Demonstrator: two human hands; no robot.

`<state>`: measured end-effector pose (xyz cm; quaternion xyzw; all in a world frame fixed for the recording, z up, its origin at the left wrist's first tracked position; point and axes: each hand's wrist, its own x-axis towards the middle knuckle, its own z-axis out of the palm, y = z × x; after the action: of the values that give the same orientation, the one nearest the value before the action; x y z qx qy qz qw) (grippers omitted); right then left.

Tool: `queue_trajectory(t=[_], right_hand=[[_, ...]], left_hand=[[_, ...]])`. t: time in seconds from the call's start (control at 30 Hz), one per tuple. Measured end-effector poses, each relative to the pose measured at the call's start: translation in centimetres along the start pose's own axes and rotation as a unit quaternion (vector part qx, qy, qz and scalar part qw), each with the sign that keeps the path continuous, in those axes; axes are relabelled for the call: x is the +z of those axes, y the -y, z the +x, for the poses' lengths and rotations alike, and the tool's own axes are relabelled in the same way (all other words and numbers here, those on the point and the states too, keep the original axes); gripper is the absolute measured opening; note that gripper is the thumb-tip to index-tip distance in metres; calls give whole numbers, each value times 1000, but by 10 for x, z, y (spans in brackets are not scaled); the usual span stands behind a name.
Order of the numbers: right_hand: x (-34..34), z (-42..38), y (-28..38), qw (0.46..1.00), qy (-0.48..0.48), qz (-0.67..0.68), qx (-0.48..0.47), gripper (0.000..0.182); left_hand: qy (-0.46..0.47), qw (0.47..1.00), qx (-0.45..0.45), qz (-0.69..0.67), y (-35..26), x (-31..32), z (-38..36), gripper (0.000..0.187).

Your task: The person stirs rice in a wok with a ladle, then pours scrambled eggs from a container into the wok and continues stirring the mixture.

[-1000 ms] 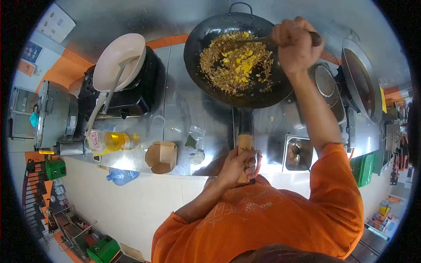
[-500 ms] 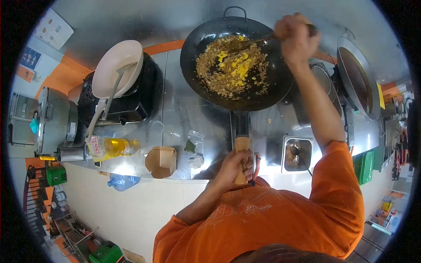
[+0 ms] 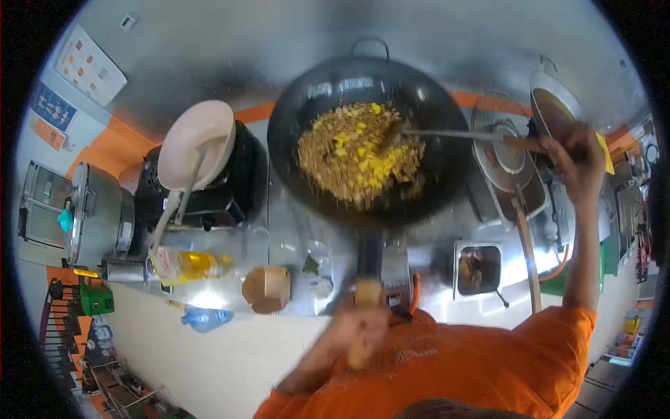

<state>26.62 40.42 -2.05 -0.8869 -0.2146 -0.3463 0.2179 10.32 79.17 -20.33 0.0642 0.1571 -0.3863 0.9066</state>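
A dark wok [image 3: 447, 188] with browned minced food [image 3: 328, 164] and bright yellow egg-like pieces [image 3: 380, 171] in it fills the upper middle. My left hand [image 3: 359, 327], blurred by motion, is wrapped round its wooden handle [image 3: 368, 293] close to my body. To the right, my right hand [image 3: 578, 160] grips the wooden end of a long-handled wok spatula [image 3: 453, 133]. The spatula's metal shaft reaches leftward over the rim, and its smeared head rests among the food.
A pink pan [image 3: 188, 157] with a utensil in it sits on a black stove [image 3: 241, 181] at left. Along the counter stand an oil bottle [image 3: 192, 266], a cardboard box [image 3: 267, 288] and a metal container [image 3: 478, 271]. A strainer [image 3: 527, 241] and another wok [image 3: 555, 105] are at right.
The wok has come nearer to me, tilted, and the food has shifted together. My right hand has swung right and down, drawing the spatula's handle outward; my left hand has moved back with the handle.
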Motion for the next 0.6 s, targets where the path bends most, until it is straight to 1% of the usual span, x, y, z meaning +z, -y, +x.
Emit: queue_trajectory(t=[0.03, 0.07, 0.1, 0.13, 0.17, 0.2, 0.23, 0.27, 0.3, 0.33, 0.37, 0.4, 0.43, 0.47, 0.5, 0.53, 0.57, 0.6], right_hand=[[-10, -7, -10, 992, 84, -62, 67, 31], [-15, -11, 6, 988, 120, -55, 86, 31], [-12, 2, 30, 983, 153, -22, 102, 29], [-9, 26, 40, 983, 155, 3, 99, 29], [-16, 34, 41, 990, 118, -1, 78, 29], [-28, 22, 47, 990, 111, -67, -58, 27], [-32, 10, 49, 968, 117, -134, -177, 25], [-31, 5, 53, 967, 171, -155, -105, 24], [-31, -1, 56, 964, 196, -149, -98, 24], [-29, -7, 57, 958, 249, -137, -28, 23], [-19, -6, 54, 951, 281, -126, 38, 22], [-13, 8, 50, 947, 283, -125, 90, 22], [-20, 18, 46, 957, 246, -135, 71, 22], [-29, 6, 43, 964, 164, -195, -72, 22], [-28, -1, 37, 941, 91, -253, -204, 25], [-15, 3, 35, 942, 79, -254, -203, 29], [-15, -2, 29, 944, 116, -243, -192, 29], [-12, -17, 22, 951, 191, -210, -125, 32]], left_hand=[[67, 986, -56, -140, 23, -8, -14, 15], [40, 983, -61, -170, 54, -11, -32, 15], [-33, 994, -41, -92, 67, -9, -36, 15], [-81, 997, -11, 13, 53, 0, -18, 15], [-112, 984, 33, 131, 20, 14, 9, 16], [-92, 982, 51, 158, -10, 30, 25, 16], [-120, 971, 80, 189, -27, 43, 31, 15], [-159, 961, 99, 204, -27, 48, 28, 15], [-206, 952, 106, 201, -6, 43, 18, 14], [-260, 941, 100, 193, 25, 35, 1, 14], [-274, 940, 87, 185, 43, 26, -13, 14], [-194, 976, 46, 88, 43, 22, -15, 14], [-88, 996, 14, 8, 28, 23, -3, 13], [-34, 989, 7, 142, 43, 10, -16, 2], [-21, 986, 18, 165, 13, 13, -1, 2], [78, 995, -5, 66, -4, 8, 6, 12], [153, 985, -33, -68, 11, 0, -3, 26], [114, 986, -43, -117, 44, 0, -19, 26]])
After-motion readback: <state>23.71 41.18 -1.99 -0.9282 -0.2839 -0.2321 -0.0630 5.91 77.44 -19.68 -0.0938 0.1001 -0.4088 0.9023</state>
